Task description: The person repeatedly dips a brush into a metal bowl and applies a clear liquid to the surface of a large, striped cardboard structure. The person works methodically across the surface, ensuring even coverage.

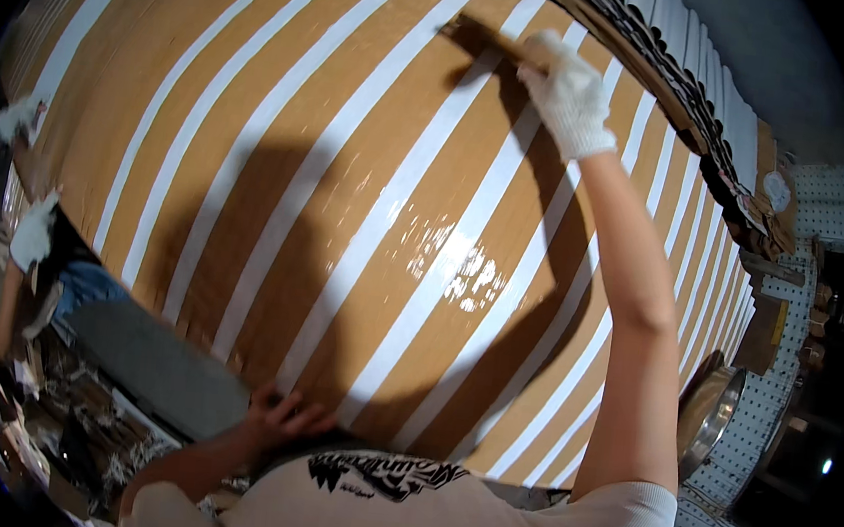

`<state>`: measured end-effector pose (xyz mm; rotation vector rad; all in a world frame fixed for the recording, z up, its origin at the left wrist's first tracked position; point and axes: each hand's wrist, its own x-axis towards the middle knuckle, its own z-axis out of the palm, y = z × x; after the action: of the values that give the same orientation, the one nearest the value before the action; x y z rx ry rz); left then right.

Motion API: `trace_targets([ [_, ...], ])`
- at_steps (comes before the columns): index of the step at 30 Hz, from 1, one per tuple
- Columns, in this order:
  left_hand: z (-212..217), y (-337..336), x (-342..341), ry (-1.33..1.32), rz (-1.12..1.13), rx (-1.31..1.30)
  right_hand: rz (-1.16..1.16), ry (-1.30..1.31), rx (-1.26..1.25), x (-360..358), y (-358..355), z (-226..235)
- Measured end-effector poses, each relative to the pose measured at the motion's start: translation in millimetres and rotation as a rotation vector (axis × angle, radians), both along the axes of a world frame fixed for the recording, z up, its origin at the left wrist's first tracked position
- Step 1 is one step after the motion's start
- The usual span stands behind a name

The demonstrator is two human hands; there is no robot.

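A broad spread of brown cardboard sheets, overlapped so that white strips of wet glue run across them, fills the view. My right hand, in a white glove, is stretched to the far edge and grips a brush whose bristles rest on the cardboard. My left hand, bare, rests with spread fingers on the near edge of the sheets. Glossy wet glue shines in the middle.
Another person's white-gloved hands work at the left edge of the sheets. A stack of dark-edged cardboard lies along the far right. A metal bowl and white perforated boards sit at right. Scraps litter the floor lower left.
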<state>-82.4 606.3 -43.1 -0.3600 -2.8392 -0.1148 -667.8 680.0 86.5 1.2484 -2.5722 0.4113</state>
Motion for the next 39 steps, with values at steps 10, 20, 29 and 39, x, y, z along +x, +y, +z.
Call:
trace_targets([
  [10,-4.1,15.8,-12.7,0.205,0.162,0.064,0.504,-0.395,0.333,328.4,67.5,41.7],
  [20,61.5,-19.8,0.7,0.252,0.664,0.455,0.155,-0.056,0.254,383.4,51.9,9.4],
  [29,43.0,-51.5,-0.1,0.144,0.682,0.150,0.171,-0.007,0.061,381.2,117.2,4.0],
  [39,84.2,-28.0,-31.7,-0.340,0.877,-0.013,-0.004,-0.224,0.099,381.9,221.4,30.0],
])
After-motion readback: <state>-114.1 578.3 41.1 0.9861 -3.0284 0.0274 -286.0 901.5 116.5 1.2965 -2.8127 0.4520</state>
